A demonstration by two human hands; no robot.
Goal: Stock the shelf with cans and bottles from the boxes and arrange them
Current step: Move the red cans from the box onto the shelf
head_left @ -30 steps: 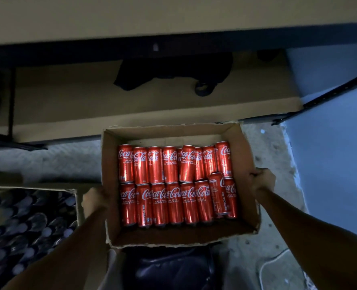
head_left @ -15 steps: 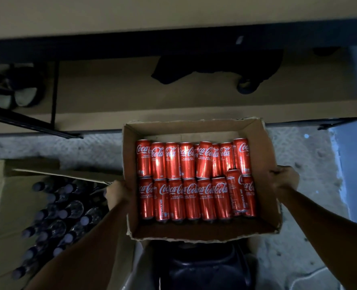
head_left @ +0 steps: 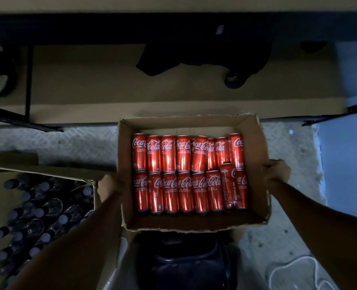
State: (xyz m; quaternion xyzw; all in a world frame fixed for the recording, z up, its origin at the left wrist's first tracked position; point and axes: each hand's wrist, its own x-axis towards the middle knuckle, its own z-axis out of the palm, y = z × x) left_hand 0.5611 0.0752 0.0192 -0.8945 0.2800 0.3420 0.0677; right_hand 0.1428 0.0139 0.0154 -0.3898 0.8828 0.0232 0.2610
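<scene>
Both arms extended forward and down. Left hand (head_left: 108, 188) grips the left wall of the open brown cardboard box (head_left: 257, 164), fingers curled round its rim. Right hand (head_left: 277, 172) grips the right wall the same way. Box is in front of the low beige shelf (head_left: 173, 95), over the grey floor (head_left: 47, 143).

Box holds slim red Coca-Cola cans (head_left: 184, 172) lying on their sides in two rows; one can sits skewed near the right end. Second cardboard box of dark-capped bottles (head_left: 37, 216) lower left.
</scene>
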